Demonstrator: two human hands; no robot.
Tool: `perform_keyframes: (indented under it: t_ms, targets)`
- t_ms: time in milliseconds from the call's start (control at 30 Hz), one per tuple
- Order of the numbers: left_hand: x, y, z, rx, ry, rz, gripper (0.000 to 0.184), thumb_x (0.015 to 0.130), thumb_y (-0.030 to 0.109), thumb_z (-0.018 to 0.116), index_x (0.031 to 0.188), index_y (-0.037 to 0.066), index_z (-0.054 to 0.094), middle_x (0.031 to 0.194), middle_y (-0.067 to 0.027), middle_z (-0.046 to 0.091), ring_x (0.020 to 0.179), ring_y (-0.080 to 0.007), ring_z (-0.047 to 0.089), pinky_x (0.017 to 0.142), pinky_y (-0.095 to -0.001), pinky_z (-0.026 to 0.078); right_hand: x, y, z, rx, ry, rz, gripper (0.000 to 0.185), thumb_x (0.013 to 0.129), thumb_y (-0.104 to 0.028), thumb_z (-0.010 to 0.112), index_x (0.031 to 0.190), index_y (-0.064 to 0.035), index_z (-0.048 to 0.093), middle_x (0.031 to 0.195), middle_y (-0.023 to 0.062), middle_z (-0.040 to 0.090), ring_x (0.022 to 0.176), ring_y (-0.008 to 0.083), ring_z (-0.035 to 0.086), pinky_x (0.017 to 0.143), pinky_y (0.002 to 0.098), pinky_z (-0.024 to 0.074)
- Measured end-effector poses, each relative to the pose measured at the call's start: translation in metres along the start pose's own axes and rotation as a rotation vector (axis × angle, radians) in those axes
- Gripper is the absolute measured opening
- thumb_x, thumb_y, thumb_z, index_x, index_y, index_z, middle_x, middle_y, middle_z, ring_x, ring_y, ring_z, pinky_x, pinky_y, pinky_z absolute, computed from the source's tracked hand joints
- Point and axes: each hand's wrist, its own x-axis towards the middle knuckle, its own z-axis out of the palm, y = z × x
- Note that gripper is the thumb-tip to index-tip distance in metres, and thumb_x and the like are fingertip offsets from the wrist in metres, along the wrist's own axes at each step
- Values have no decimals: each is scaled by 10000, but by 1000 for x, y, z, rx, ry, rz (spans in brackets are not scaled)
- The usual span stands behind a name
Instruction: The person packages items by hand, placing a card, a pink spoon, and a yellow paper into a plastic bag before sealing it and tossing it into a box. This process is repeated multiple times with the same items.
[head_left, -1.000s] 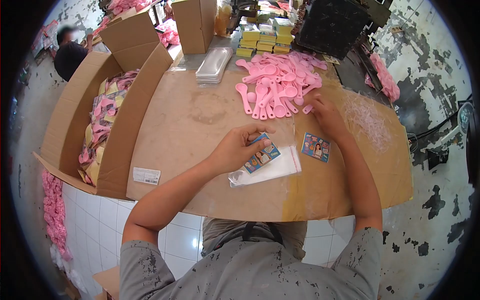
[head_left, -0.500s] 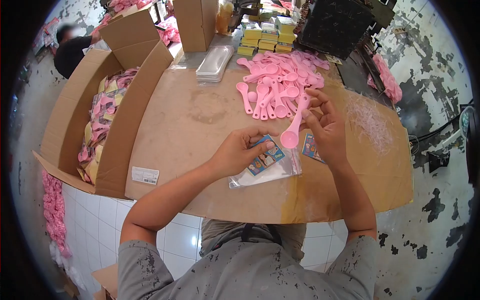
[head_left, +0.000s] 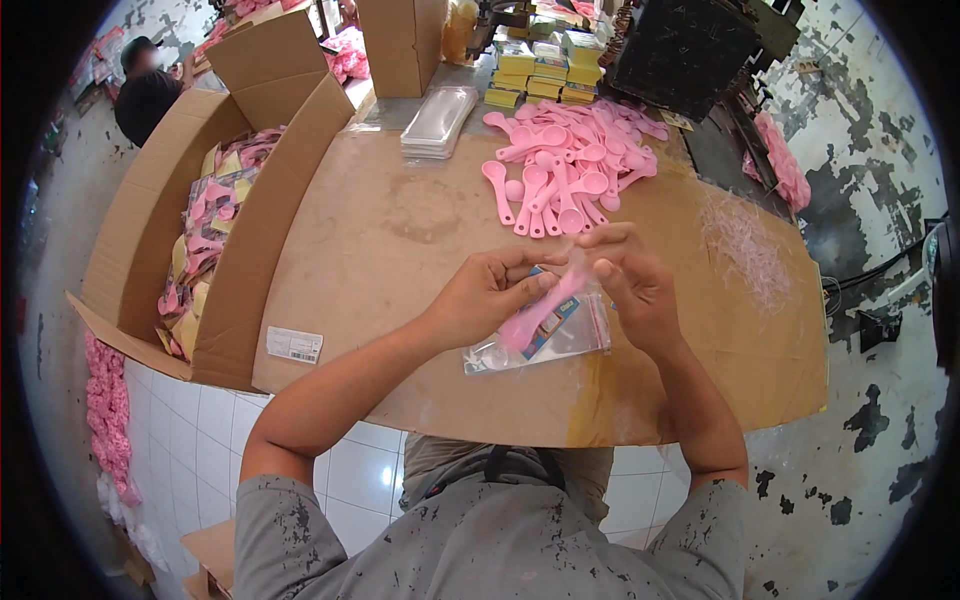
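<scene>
My left hand (head_left: 485, 300) pinches a blue printed card (head_left: 550, 328) with a pink measuring spoon (head_left: 545, 310) lying slantwise across it, the thumb pressing on the spoon's handle. The spoon is blurred, its bowl toward me. Beneath them a clear plastic bag (head_left: 580, 340) rests on the cardboard-covered table. My right hand (head_left: 632, 285) is beside the upper end of the handle, with thumb and fingers apart. A second printed card is almost fully hidden by this hand. Just beyond both hands lies a heap of pink spoons (head_left: 570, 160).
At the left stands an open carton (head_left: 270, 220) holding packed pink spoons. Stacked clear bags (head_left: 438, 122) and card bundles (head_left: 548, 68) sit at the back. Plastic strips (head_left: 745, 245) lie at the right. A person (head_left: 150, 95) is at the far left.
The spoon has moved left and toward me, from my right hand onto the card in my left hand. My right hand has shifted slightly left and its fingers have come away from the handle.
</scene>
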Motion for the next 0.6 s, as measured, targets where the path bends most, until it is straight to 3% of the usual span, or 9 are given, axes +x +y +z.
perform_keyframes:
  t_ms: [33, 100, 167, 300, 333, 400, 433, 500, 600]
  targets:
    - [0, 0, -1, -4, 2, -7, 371, 1066, 198, 619, 1383, 7, 599, 1124, -79, 766, 959, -71, 701, 829, -248, 570, 3, -2, -2, -34, -42, 4, 318, 1004, -27, 616, 1322, -25, 592, 1305, 99, 600, 1263, 245, 610, 1056, 415, 474]
    - [0, 1, -3, 19, -38, -27, 369, 1066, 201, 618, 1385, 15, 598, 1122, -83, 769, 960, -68, 700, 832, -244, 565, 7, -13, -3, 186, 10, 183, 229, 1000, -49, 625, 1223, -26, 674, 1320, 97, 621, 1285, 242, 586, 1072, 426, 440]
    - [-2, 1, -5, 43, -72, -56, 373, 1067, 202, 617, 1392, 20, 591, 1110, -84, 774, 957, -66, 700, 828, -239, 561, 16, -24, 3, 266, 57, 106, 144, 981, -50, 656, 1108, -16, 715, 1304, 95, 639, 1234, 232, 605, 1051, 416, 455]
    - [-5, 5, -6, 55, -141, -68, 384, 1061, 200, 627, 1401, 28, 576, 1111, -64, 758, 1022, -81, 683, 869, -263, 547, 32, -54, -10, -135, -251, -163, 87, 919, -55, 733, 1002, -34, 745, 1299, 101, 651, 1180, 244, 628, 1021, 400, 481]
    - [-6, 6, -7, 47, -162, -54, 384, 1058, 199, 631, 1399, 31, 575, 1122, -55, 747, 1057, -89, 673, 895, -279, 541, 36, -59, -16, -85, -228, -177, 87, 907, -57, 745, 994, -44, 744, 1263, 95, 663, 1160, 246, 637, 1002, 397, 487]
    - [-2, 3, 1, -45, -75, 178, 396, 1046, 189, 635, 1404, 33, 571, 1260, -91, 694, 1192, -144, 631, 1000, -322, 504, 42, -70, -26, 15, -183, -203, 95, 885, -61, 771, 976, -64, 744, 1190, 85, 687, 1119, 251, 656, 966, 392, 500]
    - [0, 2, 4, -92, -29, 296, 403, 1039, 184, 637, 1407, 35, 569, 1329, -110, 668, 1260, -171, 609, 1053, -343, 485, 45, -79, -27, -163, -183, -234, 86, 888, -71, 773, 968, -63, 741, 1127, 81, 694, 1053, 241, 663, 912, 376, 504]
    - [-6, 5, -1, -51, -74, 296, 428, 1013, 160, 649, 1411, 30, 563, 1411, -131, 609, 1346, -210, 549, 1118, -376, 436, 53, -96, -26, -517, -177, -294, 75, 895, -90, 776, 952, -61, 736, 1002, 74, 708, 922, 222, 678, 803, 346, 514]
    - [-13, 15, 3, 246, -80, 413, 467, 974, 132, 670, 1413, 19, 558, 1429, -143, 599, 1369, -236, 540, 1144, -397, 419, 50, -111, -20, -327, -72, -5, 80, 912, -100, 765, 941, -36, 726, 845, 58, 688, 723, 176, 629, 629, 314, 468]
